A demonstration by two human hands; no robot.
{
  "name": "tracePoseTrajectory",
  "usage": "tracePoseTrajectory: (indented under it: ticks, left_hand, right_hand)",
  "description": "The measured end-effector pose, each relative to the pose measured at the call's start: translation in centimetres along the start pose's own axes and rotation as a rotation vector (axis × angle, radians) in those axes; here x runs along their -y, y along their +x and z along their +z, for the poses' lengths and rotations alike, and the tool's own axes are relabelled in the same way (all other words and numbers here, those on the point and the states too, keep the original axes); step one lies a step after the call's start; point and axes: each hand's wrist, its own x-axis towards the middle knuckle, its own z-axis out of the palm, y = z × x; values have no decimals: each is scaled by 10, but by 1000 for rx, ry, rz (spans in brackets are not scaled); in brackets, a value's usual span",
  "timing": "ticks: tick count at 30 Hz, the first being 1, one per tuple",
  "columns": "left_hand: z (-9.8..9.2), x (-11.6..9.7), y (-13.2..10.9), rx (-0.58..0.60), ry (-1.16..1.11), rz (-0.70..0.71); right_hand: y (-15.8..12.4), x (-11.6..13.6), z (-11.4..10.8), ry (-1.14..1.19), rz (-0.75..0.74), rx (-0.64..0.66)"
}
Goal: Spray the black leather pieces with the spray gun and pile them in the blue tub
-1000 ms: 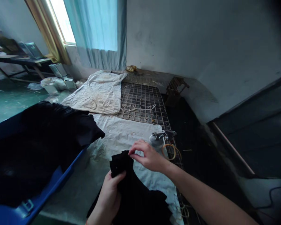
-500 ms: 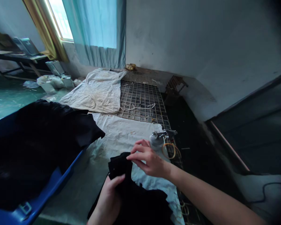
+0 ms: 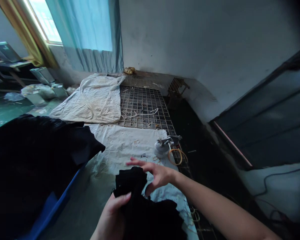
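A stack of black cloth pieces (image 3: 150,216) with jagged layered edges lies at the bottom middle. My left hand (image 3: 112,213) is closed round its left side, thumb on top. The narrow upper end of the stack stands up past that thumb. My right hand (image 3: 156,175) is at the right of this end, fingers stretched out and thumb apart, with the cloth edge near or against its fingers; whether it touches is hard to tell. More black cloth (image 3: 40,150) heaps over a blue plastic bin (image 3: 57,203) at the left.
A white sheet (image 3: 125,136) covers the near part of a wire-mesh bench (image 3: 145,103). On its right edge stand a spray gun with a pale cup (image 3: 162,148) and an orange ring (image 3: 176,156). A whitish sack (image 3: 90,100) lies farther back. A wooden stool (image 3: 176,90) stands near the wall.
My right hand has gone from pinching at the top of the cloth to spread fingers at its right side. My left hand keeps its hold. The view has turned slightly right.
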Motion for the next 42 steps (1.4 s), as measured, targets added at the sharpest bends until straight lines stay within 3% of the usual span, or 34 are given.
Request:
tracePoseTrajectory:
  ticks: [5,8,10,14,16,18,20,22,23,25,26,28,29,31,34,36,39,42]
  left_hand:
    - [-14,3,8,-28,115,-41]
    - [-24,17,48,-9,290,-14]
    - [-29,31,93,37,460,90]
    - [-36,58,195,-37,1002,502]
    - [-40,70,229,-97,1293,635]
    - [-44,81,243,-214,1539,750]
    - [-48,93,242,-294,1733,881]
    - [-52,107,233,-171,1892,973]
    - [-55,115,228,-49,1955,982]
    - [-60,131,221,164,2054,946]
    - [-62,138,220,216,2091,923]
    - [-65,147,220,249,2126,906]
    - [-66,148,222,257,2120,909]
    - [-63,140,228,180,2063,927]
    - [-55,114,242,-226,1937,887]
    - [-50,97,252,-405,1898,785]
    - [-42,83,261,-412,1904,602]
    - [-35,84,261,-434,1944,442]
  right_hand:
    - [-48,24,-19,195,403,148]
    - [-80,13,-38,366,610,132]
    - [-94,-22,-46,309,731,57]
    - [-108,-117,-33,-298,937,-243]
    - [-116,-150,-19,-483,992,-350]
    - [-129,-162,-13,-600,991,-545]
    - [-146,-158,-26,-740,883,-911]
    - [-159,-148,-58,-832,671,-1250]
    - [-162,-145,-80,-796,565,-1263]
    - [-160,-145,-125,-580,473,-981]
    - [-156,-148,-144,-433,476,-807]
    - [-143,-157,-170,-220,516,-549]
    - [-137,-160,-177,-160,531,-481]
    - [-128,-164,-179,-100,520,-458]
    - [-126,-160,-169,-22,445,-530]
    - [-127,-156,-165,11,419,-542]
    - [-121,-153,-167,12,454,-420]
    - [-110,-155,-170,-57,536,-338]
